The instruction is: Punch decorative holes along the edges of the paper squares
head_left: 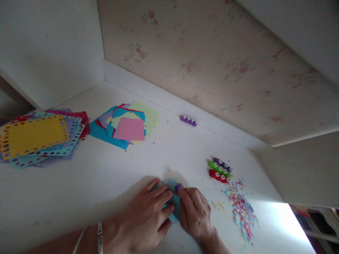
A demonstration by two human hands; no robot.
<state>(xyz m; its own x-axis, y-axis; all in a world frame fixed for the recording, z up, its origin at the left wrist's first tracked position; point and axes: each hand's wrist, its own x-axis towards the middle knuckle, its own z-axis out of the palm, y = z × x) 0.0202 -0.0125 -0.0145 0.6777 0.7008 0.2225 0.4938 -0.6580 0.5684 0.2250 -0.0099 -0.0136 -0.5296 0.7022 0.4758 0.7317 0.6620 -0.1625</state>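
A light blue sheet of paper (173,207) lies on the white table under both hands. My left hand (149,211) rests flat on it from the left, fingers spread and pressing the paper down. My right hand (193,208) is closed around a small purple paper punch (179,187) at the sheet's upper right edge; the fingers cover most of the punch. Close by on the right sit three short rows of similar punches with white round tops: purple (222,164), green (220,169) and red (219,175).
Punched paper bits (242,208) are scattered at the right. One more purple row of punches (189,120) stands near the back wall. Plain coloured paper (131,128) is piled at the back. Sheets with punched borders (35,135) are stacked at far left.
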